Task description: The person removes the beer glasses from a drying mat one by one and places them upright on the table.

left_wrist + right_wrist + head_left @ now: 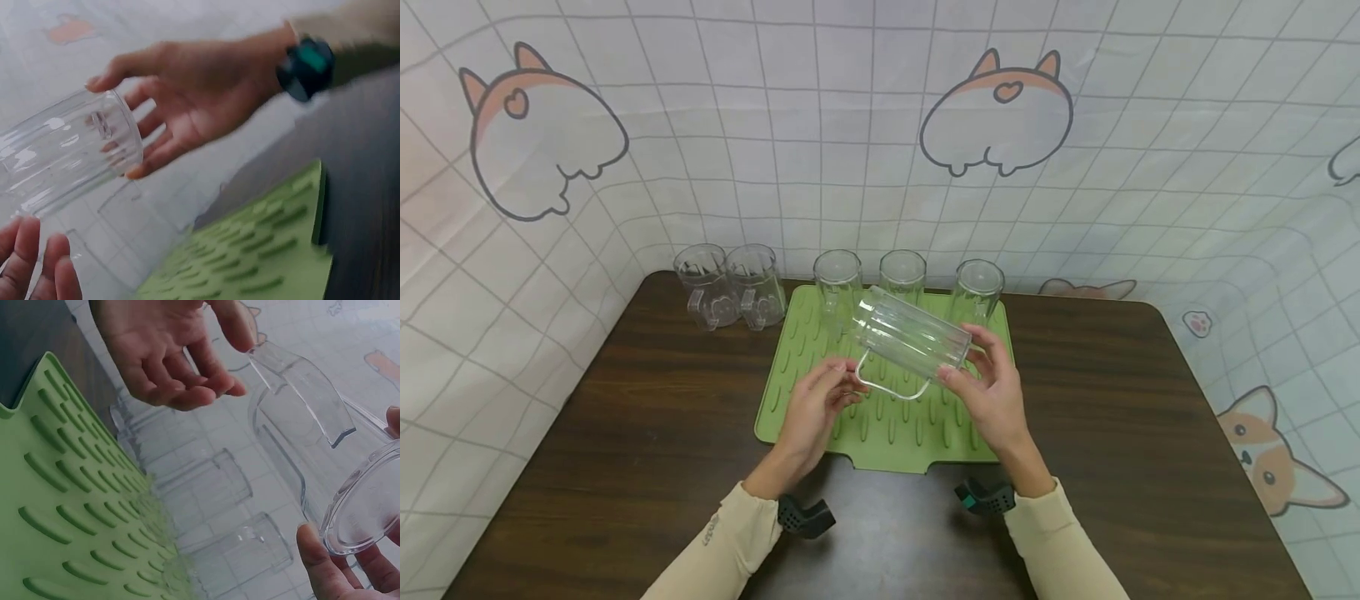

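A clear glass mug (913,333) is held tilted in the air over a green drying mat (880,433). My right hand (996,387) grips it round its base end, thumb on the near side, as the left wrist view also shows. The mug's handle (306,387) points toward me. At the handle's far corner is my left hand (820,400); its thumb touches the handle while the other fingers (190,397) hang loosely bent, apart from it. Three more glass mugs (838,279), (902,271), (977,287) stand along the mat's back edge.
Two glass mugs (703,287), (756,287) stand side by side on the dark wooden table (647,417), left of the mat, handles toward me. A white gridded cloth (775,150) with cartoon corgis hangs close behind the table and along its sides.
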A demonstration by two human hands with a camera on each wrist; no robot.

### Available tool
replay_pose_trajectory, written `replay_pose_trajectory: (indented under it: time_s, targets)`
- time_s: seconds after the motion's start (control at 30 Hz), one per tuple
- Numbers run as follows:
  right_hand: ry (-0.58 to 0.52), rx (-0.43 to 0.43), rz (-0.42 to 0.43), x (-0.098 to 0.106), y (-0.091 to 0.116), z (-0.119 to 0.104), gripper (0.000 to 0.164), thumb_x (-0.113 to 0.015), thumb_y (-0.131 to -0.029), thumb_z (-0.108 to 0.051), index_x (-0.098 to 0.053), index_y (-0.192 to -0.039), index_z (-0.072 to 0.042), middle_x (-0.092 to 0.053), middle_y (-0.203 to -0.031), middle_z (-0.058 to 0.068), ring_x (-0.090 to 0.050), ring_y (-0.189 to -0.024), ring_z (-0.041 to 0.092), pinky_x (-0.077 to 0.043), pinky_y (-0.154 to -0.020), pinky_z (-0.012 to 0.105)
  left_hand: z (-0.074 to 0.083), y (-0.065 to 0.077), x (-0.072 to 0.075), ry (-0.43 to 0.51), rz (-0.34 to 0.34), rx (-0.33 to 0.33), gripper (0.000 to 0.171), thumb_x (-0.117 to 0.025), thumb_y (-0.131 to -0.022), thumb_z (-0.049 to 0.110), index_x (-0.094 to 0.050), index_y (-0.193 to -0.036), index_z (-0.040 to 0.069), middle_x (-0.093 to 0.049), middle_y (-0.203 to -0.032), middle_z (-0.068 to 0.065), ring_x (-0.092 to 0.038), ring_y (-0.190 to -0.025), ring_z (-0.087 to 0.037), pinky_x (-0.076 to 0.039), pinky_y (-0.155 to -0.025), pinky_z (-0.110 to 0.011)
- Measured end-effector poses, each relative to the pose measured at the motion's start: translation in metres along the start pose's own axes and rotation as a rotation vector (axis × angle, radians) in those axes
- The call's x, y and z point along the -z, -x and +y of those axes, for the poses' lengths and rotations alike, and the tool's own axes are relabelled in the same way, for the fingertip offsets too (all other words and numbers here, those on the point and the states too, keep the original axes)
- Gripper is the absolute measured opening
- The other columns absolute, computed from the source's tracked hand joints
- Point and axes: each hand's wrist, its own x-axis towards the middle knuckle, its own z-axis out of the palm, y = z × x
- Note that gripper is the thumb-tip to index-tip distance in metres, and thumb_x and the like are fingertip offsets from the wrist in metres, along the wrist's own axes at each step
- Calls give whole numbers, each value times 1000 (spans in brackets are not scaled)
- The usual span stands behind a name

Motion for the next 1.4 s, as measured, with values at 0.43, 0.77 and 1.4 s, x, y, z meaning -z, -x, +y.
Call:
replay_pose_trajectory:
  time_s: [0.43,0.77,1.4]
  targets:
    - [-45,-5,9,-8,1,6,67,-66,-87,10,-38,-148,5,-49,-138,2,-59,-123,14,-60,-94,22,-14,3,-11,600,-138,140,28,-34,-112,26,-60,-109,15,-64,-103,3,-66,-98,-13,-56,-98,-30]
    - [-56,-3,7,-13,3,11,67,-66,-86,10,-40,-147,5,-50,-136,2,-59,-123,14,-60,-94,23,-26,7,-10,721,-190,117,34,-28,-113,31,-59,-113,17,-64,-104,4,-65,-102,-14,-55,-99,-32]
    - [-36,-29,-28,-17,7,23,67,-67,-87,8,-40,-148,3,-49,-138,1,-59,-124,11,-59,-95,22,-26,9,-10,836,-224,137,35,-21,-115,30,-54,-112,17,-58,-100,5,-59,-98,-12,-53,-96,-29]
